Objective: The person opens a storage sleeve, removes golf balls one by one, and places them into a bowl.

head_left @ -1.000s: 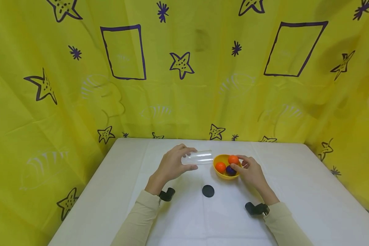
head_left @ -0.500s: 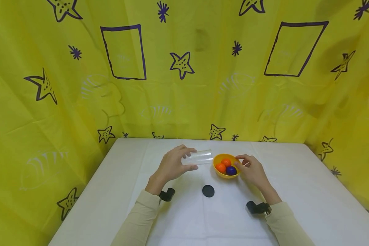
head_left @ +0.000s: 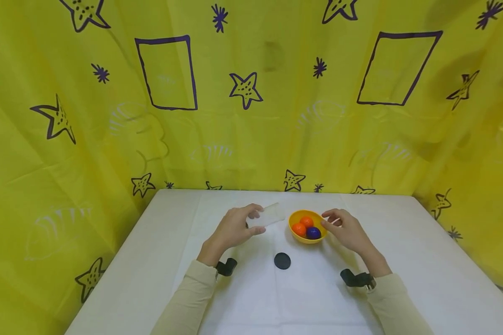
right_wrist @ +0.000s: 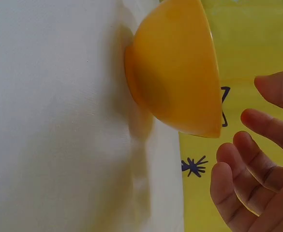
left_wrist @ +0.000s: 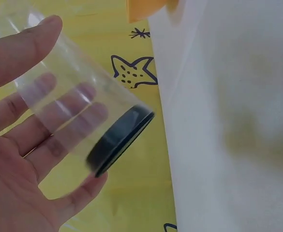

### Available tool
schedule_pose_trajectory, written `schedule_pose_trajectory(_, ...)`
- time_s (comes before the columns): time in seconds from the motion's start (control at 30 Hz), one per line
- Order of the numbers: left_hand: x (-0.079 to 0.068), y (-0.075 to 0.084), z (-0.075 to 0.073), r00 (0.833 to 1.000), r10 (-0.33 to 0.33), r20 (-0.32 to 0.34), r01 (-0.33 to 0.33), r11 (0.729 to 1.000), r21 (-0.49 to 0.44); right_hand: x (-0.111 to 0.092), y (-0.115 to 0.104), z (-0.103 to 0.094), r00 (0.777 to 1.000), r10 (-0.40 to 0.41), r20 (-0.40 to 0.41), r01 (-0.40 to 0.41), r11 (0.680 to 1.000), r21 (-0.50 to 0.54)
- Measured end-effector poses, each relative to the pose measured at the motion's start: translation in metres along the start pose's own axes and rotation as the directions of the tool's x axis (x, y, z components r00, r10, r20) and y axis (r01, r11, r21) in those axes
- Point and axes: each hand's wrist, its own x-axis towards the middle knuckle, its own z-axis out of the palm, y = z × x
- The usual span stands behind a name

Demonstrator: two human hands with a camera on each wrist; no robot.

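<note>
My left hand (head_left: 234, 227) grips a clear plastic tube (head_left: 272, 215), tilted, its far end raised toward the bowl. In the left wrist view a black cap (left_wrist: 119, 140) covers the tube's near end, and thumb and fingers wrap the clear wall. A yellow bowl (head_left: 295, 236) stands just to the right of the tube, holding two orange balls (head_left: 306, 222) and a dark purple ball (head_left: 313, 233). Beside the bowl's right rim hovers my right hand (head_left: 349, 231), holding nothing, fingers loosely bent. The right wrist view shows a gap between those fingertips and the bowl (right_wrist: 180, 72).
A black disc (head_left: 282, 261), like a lid, lies on the white-covered table (head_left: 310, 302) in front of the bowl. Yellow patterned curtain (head_left: 218, 125) hangs behind and at both sides of the table.
The right hand has let go of an orange ball, now lying in the bowl, and drawn slightly back to the right. The left hand has tilted the tube's far end upward.
</note>
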Motion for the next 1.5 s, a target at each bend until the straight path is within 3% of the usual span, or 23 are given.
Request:
schedule_pose_trajectory(0.17, 0.001, -0.004, 0.004, 0.999, -0.031, 0.028, 0.031, 0.999, -0.018, 0.000, 0.000, -0.007, 0.998, -0.054, 0.020, 0.055, 0.998, -0.034)
schedule_pose_trajectory(0.43, -0.001, -0.013, 0.008, 0.995, -0.087, 0.049, 0.090, 0.994, -0.060, -0.001, -0.001, -0.017, 0.997, -0.079, 0.001, 0.079, 0.995, -0.068)
schedule_pose_trajectory(0.8, -0.001, -0.027, 0.014, 0.988, -0.127, 0.084, 0.134, 0.987, -0.088, -0.002, -0.001, -0.030, 0.988, -0.132, -0.082, 0.122, 0.986, -0.117)
schedule_pose_trajectory(1.17, -0.002, -0.041, 0.018, 0.979, -0.150, 0.136, 0.171, 0.973, -0.157, -0.003, 0.004, -0.035, 0.979, -0.137, -0.152, 0.116, 0.983, -0.141)
schedule_pose_trajectory(1.4, -0.007, -0.046, 0.017, 0.948, -0.209, 0.239, 0.247, 0.959, -0.139, -0.004, 0.009, -0.034, 0.978, -0.132, -0.164, 0.108, 0.983, -0.146)
schedule_pose_trajectory(1.5, -0.010, -0.049, 0.013, 0.937, -0.205, 0.282, 0.239, 0.966, -0.093, -0.005, 0.009, -0.034, 0.975, -0.132, -0.179, 0.105, 0.982, -0.154)
